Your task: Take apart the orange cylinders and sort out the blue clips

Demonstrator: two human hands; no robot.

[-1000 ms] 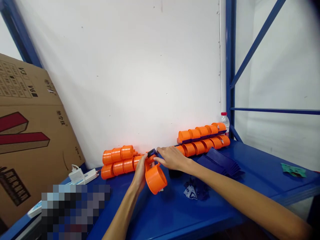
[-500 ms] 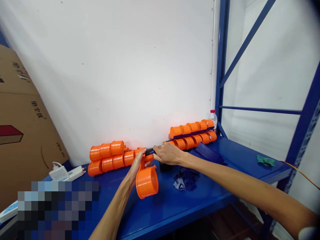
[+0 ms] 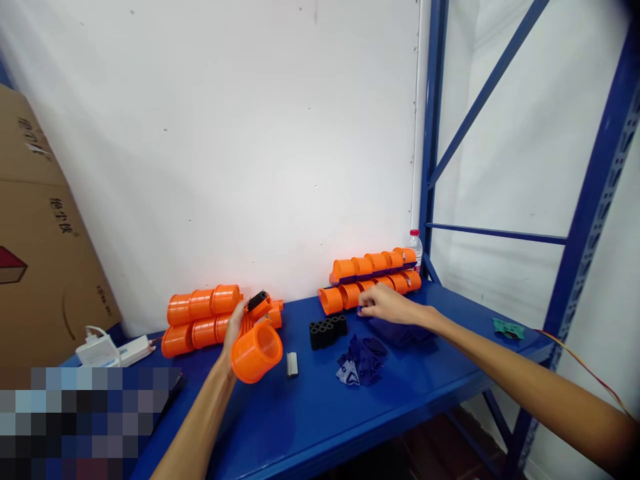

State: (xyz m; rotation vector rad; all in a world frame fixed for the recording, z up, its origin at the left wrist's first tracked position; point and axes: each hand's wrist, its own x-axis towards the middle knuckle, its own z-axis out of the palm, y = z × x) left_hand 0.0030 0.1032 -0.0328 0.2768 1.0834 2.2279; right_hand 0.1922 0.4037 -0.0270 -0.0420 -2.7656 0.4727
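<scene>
A glossy orange plastic cup-shaped piece [image 3: 256, 353] is being held above a blue metal-looking tabletop [image 3: 290, 427] by the left hand [image 3: 235, 331], which is being closed around the part's ribbed upper side. At the top of that piece, close by the left thumb, a short black cylinder [image 3: 257, 300] is being carried, its long axis slanting up and to the right; the cup's open mouth is facing the same side. The right hand [image 3: 384, 305] is being held well apart, to the right of the cup, fingers curled, above a layered set of dark blue flat sheets [image 3: 403, 331]. A small dark blue bit [image 3: 359, 311] is showing at its fingertips; whether it is being pinched cannot be told. Between the hands, a black block of joined tubes [image 3: 327, 331] is being supported by the tabletop, nearer the right hand, while a small pale grey strip [image 3: 293, 364] is lying nearer the left. A loose heap of dark blue pieces [image 3: 370, 360] is being seen in front of the sheets. Behind the left hand, stacked rows of orange plastic cups [image 3: 203, 307] are standing near a white wall [image 3: 280, 133].
</scene>
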